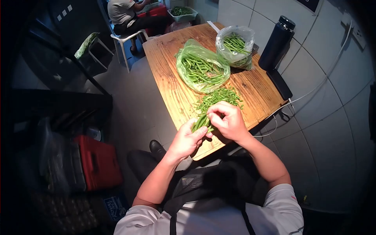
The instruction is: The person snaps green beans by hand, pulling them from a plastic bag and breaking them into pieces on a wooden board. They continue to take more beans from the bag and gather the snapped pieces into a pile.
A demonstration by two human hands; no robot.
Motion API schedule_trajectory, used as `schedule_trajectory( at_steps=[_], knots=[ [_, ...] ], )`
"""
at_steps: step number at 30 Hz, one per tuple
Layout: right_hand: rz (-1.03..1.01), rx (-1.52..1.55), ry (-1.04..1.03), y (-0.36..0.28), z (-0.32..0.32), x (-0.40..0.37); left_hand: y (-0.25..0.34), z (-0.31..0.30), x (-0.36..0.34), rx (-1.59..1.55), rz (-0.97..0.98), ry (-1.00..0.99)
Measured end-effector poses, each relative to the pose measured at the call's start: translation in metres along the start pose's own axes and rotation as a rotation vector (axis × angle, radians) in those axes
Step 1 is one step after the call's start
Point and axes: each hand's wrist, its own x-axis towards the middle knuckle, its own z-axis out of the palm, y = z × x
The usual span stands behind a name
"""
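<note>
Head view: left hand [187, 140] has its grip closed round a bunch of green beans [200, 122] at the desk [172, 90] edge. Right hand [230, 122] pinches the bunch's top, grip tight. Loose beans [221, 97] lie just beyond, near two open bags [201, 68].

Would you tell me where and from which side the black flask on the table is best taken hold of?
I'd grip round the middle of the flask: it stands upright, a plain cylinder. Come from the near side, since the wall is close on its right and a bag of beans sits at its left.
</note>
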Motion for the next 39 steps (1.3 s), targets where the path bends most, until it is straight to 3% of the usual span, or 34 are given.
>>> schedule_trajectory(
  at_steps=[1,4,8,11,14,23,26,32,36,39],
  knots=[
    [0.065,0.051,0.032,0.002,0.001,0.001,-0.002,-0.002,0.0,-0.038,-0.005,-0.005],
    [-0.025,-0.126,0.154,0.006,-0.01,0.012,0.001,-0.007,-0.003,-0.088,-0.041,-0.024],
    [-0.083,-0.269,0.043,0.02,-0.019,0.017,-0.001,-0.012,-0.003,-0.137,-0.044,-0.052],
    [-0.186,-0.143,-0.12,0.009,-0.026,0.019,0.006,-0.008,-0.003,-0.096,-0.073,-0.043],
    [-0.488,-0.422,-0.282,-0.009,-0.032,0.025,0.002,-0.009,-0.002,-0.076,-0.062,-0.068],
    [-0.606,-0.491,-0.394,-0.01,-0.039,0.03,-0.001,-0.015,-0.001,-0.141,-0.063,-0.056],
    [-0.554,-0.448,-0.343,-0.01,-0.033,0.027,0.001,-0.013,-0.002,-0.118,-0.057,-0.07],
    [0.167,0.422,-0.042,0.012,-0.012,0.007,0.005,-0.016,-0.002,-0.144,-0.046,-0.118],
    [0.227,0.085,-0.024,0.019,-0.025,0.019,0.0,-0.017,-0.004,-0.09,-0.025,-0.094],
    [0.01,-0.165,-0.043,0.014,-0.027,0.02,0.006,-0.011,-0.006,-0.023,0.002,-0.065]
  ],
)
